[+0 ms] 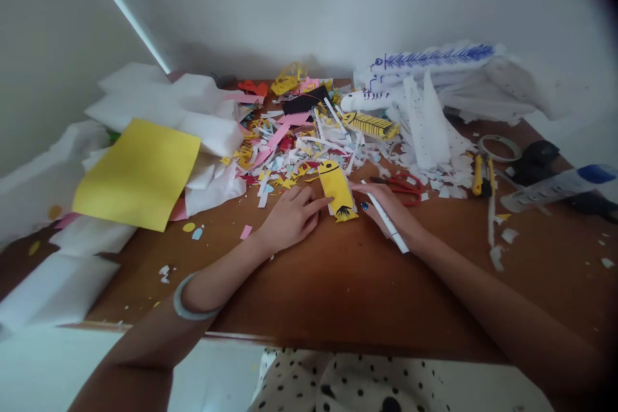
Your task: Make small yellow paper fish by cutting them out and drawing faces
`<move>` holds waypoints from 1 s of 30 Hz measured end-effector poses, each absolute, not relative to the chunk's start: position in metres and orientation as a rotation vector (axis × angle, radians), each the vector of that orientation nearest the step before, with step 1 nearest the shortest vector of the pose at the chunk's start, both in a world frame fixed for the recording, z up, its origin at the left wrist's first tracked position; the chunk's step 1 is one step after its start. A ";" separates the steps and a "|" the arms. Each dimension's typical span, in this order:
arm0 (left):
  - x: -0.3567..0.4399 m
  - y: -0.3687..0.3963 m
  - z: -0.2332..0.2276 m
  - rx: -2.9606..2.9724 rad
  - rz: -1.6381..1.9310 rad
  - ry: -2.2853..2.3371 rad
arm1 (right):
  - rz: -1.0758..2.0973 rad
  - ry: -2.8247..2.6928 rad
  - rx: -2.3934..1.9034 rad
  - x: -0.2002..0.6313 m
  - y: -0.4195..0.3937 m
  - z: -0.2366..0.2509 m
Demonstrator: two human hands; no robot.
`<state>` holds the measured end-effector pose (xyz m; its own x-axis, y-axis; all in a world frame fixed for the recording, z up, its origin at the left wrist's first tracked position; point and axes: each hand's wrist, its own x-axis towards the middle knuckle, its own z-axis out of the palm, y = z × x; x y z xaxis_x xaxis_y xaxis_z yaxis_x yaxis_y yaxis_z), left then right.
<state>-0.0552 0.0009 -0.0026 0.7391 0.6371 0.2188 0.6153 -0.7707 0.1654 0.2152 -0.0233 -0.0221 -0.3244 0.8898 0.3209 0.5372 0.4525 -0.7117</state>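
Observation:
A small yellow paper fish [337, 187] lies on the brown table, with a black eye and gill line at its far end and black strokes on its tail. My left hand [295, 215] rests on the table at its left; the index finger stretches onto the fish and the other fingers are bent, holding nothing. On the fish's other side is my right hand [389, 209], with a white marker pen [386, 215] held slantwise in it. That hand's index fingertip is close to the fish's right edge; whether it touches is unclear.
Paper scraps [299, 148] pile up behind the fish, with another yellow fish [369, 124] on them. Red-handled scissors [405, 188], a yellow cutter [477, 174], a tape roll [501, 148] and a glue bottle [560, 187] lie right. A yellow sheet [138, 174] covers white foam on the left.

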 end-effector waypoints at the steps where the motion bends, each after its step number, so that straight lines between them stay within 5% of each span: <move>1: -0.055 0.001 -0.002 2.852 0.412 1.028 | 0.650 -2.004 -1.193 0.215 -0.023 -0.023; 7: -0.052 0.000 0.001 2.856 0.438 1.014 | 0.690 -1.846 -1.160 0.217 -0.028 -0.018; 15: -0.055 -0.001 0.001 2.866 0.428 0.816 | 1.128 -1.632 -1.145 0.218 -0.029 -0.008; 30: -0.050 -0.002 0.001 2.867 0.386 0.852 | 1.143 -1.748 -1.187 0.214 -0.027 -0.011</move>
<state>-0.0502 -0.0023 0.0013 0.8084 0.5512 0.2066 0.5191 -0.8330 0.1915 0.2139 -0.0273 -0.0115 -0.3148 0.9457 0.0812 0.3047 0.1817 -0.9350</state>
